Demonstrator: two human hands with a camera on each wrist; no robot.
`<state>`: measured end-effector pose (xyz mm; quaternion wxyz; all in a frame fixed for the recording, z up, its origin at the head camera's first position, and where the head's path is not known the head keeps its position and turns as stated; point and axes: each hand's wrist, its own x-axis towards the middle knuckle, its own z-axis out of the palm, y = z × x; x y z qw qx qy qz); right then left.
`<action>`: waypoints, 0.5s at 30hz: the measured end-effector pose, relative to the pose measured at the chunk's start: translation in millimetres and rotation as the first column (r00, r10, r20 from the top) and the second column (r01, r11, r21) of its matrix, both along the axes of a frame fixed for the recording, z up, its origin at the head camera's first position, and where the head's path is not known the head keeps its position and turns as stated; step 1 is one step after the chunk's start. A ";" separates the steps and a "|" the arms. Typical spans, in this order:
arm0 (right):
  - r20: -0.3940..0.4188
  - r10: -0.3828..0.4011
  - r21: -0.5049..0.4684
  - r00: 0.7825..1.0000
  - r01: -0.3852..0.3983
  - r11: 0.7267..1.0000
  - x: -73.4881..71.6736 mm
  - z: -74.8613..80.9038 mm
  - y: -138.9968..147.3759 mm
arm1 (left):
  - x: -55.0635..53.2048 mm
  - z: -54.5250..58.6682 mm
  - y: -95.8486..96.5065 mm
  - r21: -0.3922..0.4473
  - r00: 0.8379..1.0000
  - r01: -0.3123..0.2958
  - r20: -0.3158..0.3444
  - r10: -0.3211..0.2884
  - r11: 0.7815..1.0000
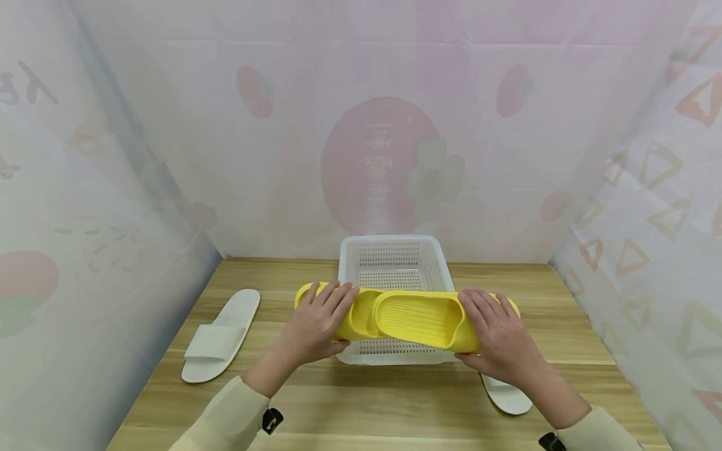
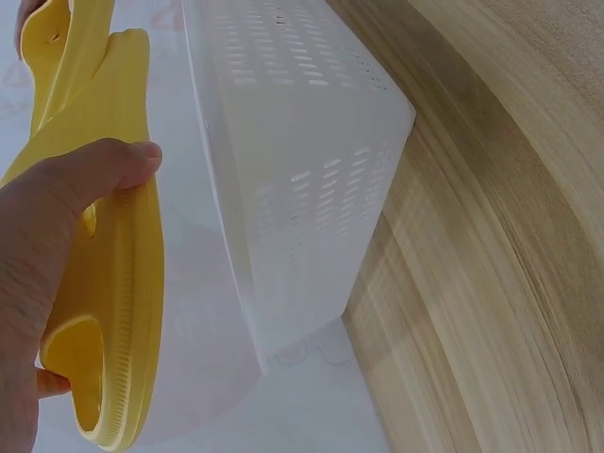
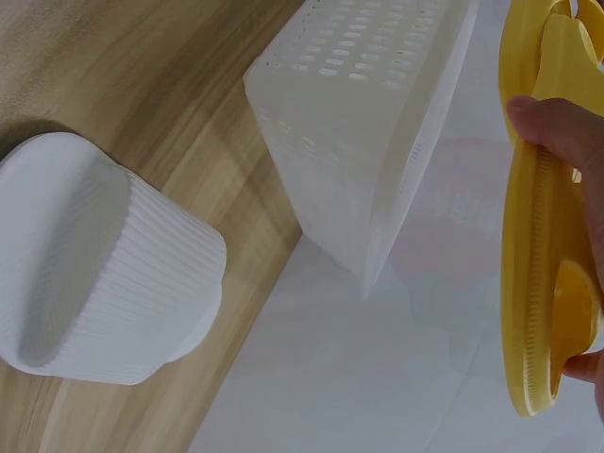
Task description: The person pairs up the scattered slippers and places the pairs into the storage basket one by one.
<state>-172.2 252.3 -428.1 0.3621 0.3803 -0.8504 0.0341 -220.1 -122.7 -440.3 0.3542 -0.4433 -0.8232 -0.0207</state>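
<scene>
Slippers (image 1: 420, 319), long, yellow and foam-like, are above the rectangular white plastic basket (image 1: 389, 250), left hand (image 1: 318, 319) and right hand (image 1: 499, 335) gripping opposite ends, the surest hold, I judge, on something light and bendy.

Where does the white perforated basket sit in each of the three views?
Head: the white perforated basket, below centre, partly covered by the yellow slippers.
Left wrist: upper centre, right of the slippers.
Right wrist: upper centre, left of the slippers.
Shared landmark: the yellow slippers.
</scene>
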 end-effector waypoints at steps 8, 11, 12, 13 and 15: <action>0.002 0.007 0.002 1.000 -0.007 1.000 0.4 0.0 -0.8 | 2.5 1.8 5.0 -0.004 1.000 0.008 0.009 -0.007 1.000; 0.005 0.016 -0.003 1.000 -0.016 1.000 0.4 1.3 -1.6 | 3.3 2.8 6.8 -0.008 1.000 0.009 0.015 -0.008 1.000; 0.008 0.016 -0.002 1.000 -0.016 1.000 0.5 1.9 -2.0 | 3.5 3.0 7.3 -0.009 1.000 0.010 0.016 -0.010 1.000; 0.010 0.018 -0.003 1.000 -0.018 1.000 0.5 2.4 -2.2 | 3.7 3.2 7.8 -0.013 1.000 0.009 0.018 -0.008 1.000; 0.017 0.017 -0.002 1.000 -0.017 1.000 0.8 3.7 -2.8 | 4.1 3.4 8.9 -0.020 1.000 0.006 0.023 -0.005 1.000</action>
